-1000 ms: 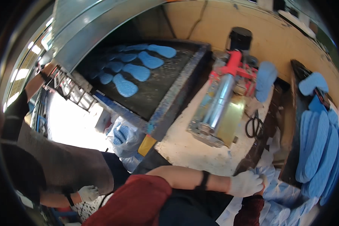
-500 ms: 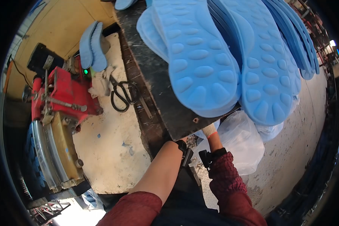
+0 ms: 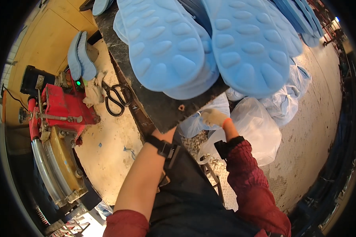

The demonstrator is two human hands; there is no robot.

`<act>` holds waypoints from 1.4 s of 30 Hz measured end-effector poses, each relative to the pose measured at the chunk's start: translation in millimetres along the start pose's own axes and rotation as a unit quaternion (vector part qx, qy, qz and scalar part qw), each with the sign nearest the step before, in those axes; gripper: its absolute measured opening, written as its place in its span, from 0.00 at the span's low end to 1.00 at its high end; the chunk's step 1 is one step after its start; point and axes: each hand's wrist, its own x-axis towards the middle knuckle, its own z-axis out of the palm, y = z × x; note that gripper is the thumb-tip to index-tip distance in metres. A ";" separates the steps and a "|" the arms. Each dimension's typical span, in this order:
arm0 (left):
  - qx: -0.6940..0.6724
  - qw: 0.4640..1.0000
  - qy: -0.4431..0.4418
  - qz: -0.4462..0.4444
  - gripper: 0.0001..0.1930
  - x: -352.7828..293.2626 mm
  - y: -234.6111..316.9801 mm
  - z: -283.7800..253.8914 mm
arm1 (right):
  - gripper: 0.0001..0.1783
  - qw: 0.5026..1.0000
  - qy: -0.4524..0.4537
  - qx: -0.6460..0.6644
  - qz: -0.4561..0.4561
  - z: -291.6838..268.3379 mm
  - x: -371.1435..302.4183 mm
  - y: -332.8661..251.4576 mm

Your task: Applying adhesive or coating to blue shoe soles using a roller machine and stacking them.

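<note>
My right hand [image 3: 213,117], in a pale knitted glove, is below the front edge of the dark tabletop [image 3: 162,114]. Its bent fingers pinch at a clear plastic bag [image 3: 190,127] with blue contents; motion blurs the exact grip. My left forearm [image 3: 140,175] reaches up to the same edge, and the tabletop hides the left hand and its fingers. Stacked on the tabletop above both hands are blue shoe soles with raised oval bumps, one pile on the left [image 3: 162,47] and another on the right [image 3: 251,49], overhanging the edge.
A white plastic bag [image 3: 253,132] stands right of my right hand, with filled clear bags [image 3: 283,104] behind it. On the pale bench [image 3: 103,158] to the left lie black-handled scissors [image 3: 115,100], near a red machine [image 3: 65,104] with rollers. Two blue soles [image 3: 82,57] lean farther back.
The view has shifted, so the sole piles sit farther up and left. My right hand has come out from under the tabletop edge into sight. My left hand has become fully covered.
</note>
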 end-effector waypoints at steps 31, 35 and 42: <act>-0.305 0.867 0.030 -0.392 0.08 -34.2 82.6 -213.7 | 0.35 0.935 0.279 -0.214 -0.053 -55.1 -5.4 34.4; -0.297 0.883 0.033 -0.362 0.08 -30.2 79.8 -218.6 | 0.26 0.939 0.303 -0.113 -0.118 -70.7 -8.6 54.8; -0.284 0.877 0.024 -0.386 0.08 -46.8 80.0 -212.8 | 0.22 0.937 0.261 -0.226 -0.055 -5.6 11.7 21.3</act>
